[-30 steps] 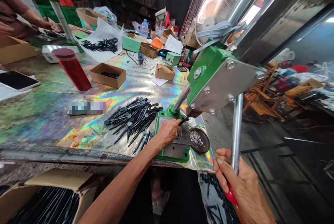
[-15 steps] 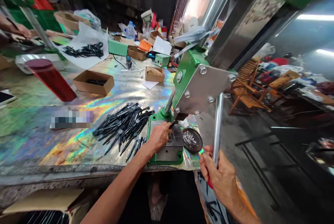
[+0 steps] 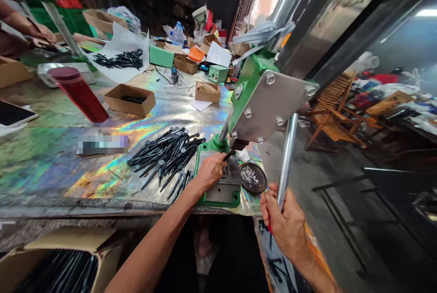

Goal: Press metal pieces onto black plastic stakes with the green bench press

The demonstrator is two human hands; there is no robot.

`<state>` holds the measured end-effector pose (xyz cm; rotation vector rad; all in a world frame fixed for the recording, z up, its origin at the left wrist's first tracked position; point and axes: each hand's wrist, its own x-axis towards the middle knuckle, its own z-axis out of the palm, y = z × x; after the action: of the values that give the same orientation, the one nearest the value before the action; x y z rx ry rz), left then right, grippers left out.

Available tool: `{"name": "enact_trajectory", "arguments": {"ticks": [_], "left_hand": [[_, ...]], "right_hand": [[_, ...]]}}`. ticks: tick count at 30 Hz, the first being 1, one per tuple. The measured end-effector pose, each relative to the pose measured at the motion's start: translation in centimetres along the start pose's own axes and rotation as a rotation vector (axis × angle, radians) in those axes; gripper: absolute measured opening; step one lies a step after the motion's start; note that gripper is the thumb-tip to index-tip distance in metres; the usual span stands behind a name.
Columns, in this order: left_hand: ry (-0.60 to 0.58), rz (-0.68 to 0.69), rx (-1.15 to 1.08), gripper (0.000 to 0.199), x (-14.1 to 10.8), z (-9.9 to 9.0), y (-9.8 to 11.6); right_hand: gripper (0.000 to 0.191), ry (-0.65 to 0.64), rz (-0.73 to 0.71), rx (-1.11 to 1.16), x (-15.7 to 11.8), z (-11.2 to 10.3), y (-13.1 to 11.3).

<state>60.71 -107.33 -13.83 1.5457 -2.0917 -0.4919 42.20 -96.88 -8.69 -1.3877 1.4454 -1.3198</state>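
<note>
My left hand [image 3: 212,170] is closed over the base of a green hand press [image 3: 218,197], its fingers pinching a slim black piece [image 3: 229,155] under the ram. Most of that piece is hidden by the fingers. My right hand [image 3: 285,220] wraps round the press's steel lever [image 3: 287,161] near its lower end, where a bit of red shows. Left of the base lies a heap of long black pointed pieces [image 3: 167,154] with rounded heads. Between the press and my right hand sits a round dark dish [image 3: 253,178] holding small silvery parts.
Behind the heap are an open carton [image 3: 129,101] and a red flask [image 3: 80,95]. A carton of black rods [image 3: 61,265] stands below the table edge. At far left, another person's hand [image 3: 44,33] works beside another green press. A wooden chair [image 3: 329,110] stands at right.
The view has shifted slightly, so the table items appear farther right and a little higher. Both hands keep their holds; the lever looks nearly unmoved.
</note>
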Motion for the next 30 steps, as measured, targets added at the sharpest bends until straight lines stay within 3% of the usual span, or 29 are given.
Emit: {"name": "enact_trajectory", "arguments": {"ticks": [7,17,30], "left_hand": [[-0.066,-0.050,0.038,0.022,-0.1,-0.7,0.9],[-0.116,-0.069,0.177,0.025,-0.8,-1.0,1.6],[-0.103,-0.024,0.252,0.023,-1.0,-0.7,2.1]], "right_hand": [[0.028,-0.085,-0.005,0.031,0.0,-0.6,0.6],[0.054,-0.128,0.188,-0.017,-1.6,-2.4,-4.3],[0.057,-0.167,0.195,-0.074,-1.2,-3.2,-2.3]]}}
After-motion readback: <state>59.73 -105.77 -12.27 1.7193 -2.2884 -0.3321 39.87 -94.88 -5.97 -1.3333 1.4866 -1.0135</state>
